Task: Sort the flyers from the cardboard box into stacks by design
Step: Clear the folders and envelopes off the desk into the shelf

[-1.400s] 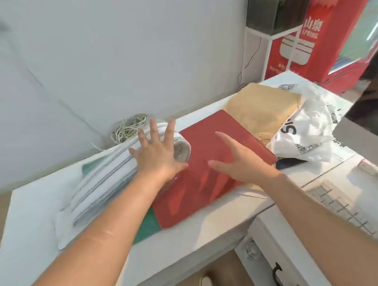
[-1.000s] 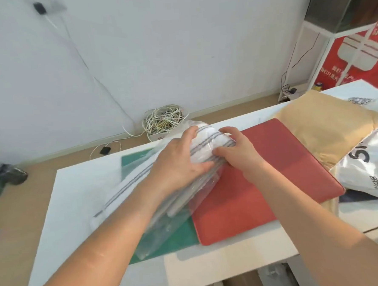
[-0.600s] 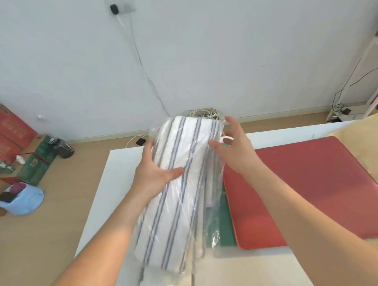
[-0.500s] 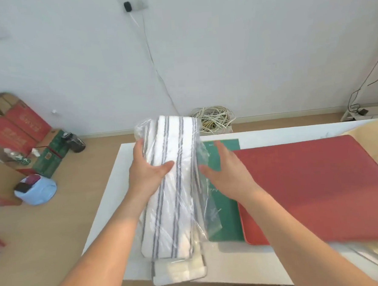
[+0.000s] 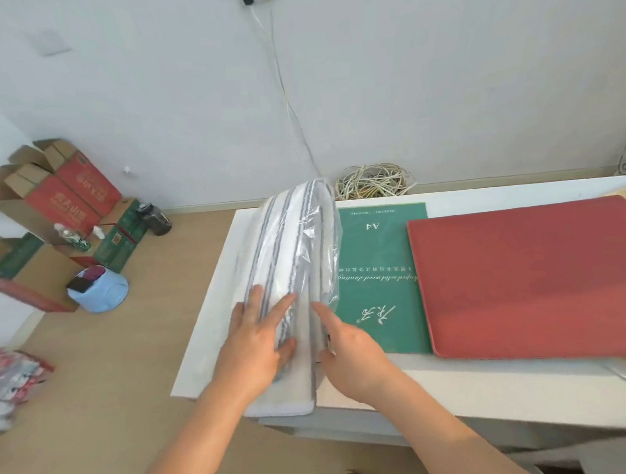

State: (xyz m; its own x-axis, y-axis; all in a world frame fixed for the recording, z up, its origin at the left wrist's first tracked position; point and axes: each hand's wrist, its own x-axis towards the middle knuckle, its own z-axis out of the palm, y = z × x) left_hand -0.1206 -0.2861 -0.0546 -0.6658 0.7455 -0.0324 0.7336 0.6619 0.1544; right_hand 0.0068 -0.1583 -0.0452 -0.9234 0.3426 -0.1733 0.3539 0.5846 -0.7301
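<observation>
My left hand (image 5: 259, 346) and right hand (image 5: 351, 355) rest on the bagged cloth (image 5: 297, 245), fingers straight, gripping nothing. The cardboard boxes (image 5: 55, 186) stand on the floor (image 5: 129, 376) well off to my left, nearer my left hand. I can't see any flyers.

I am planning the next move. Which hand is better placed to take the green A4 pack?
Probably the right hand: it is just beside the green A4 pack. The left hand lies flat on the bagged striped cloth, farther away.
</observation>
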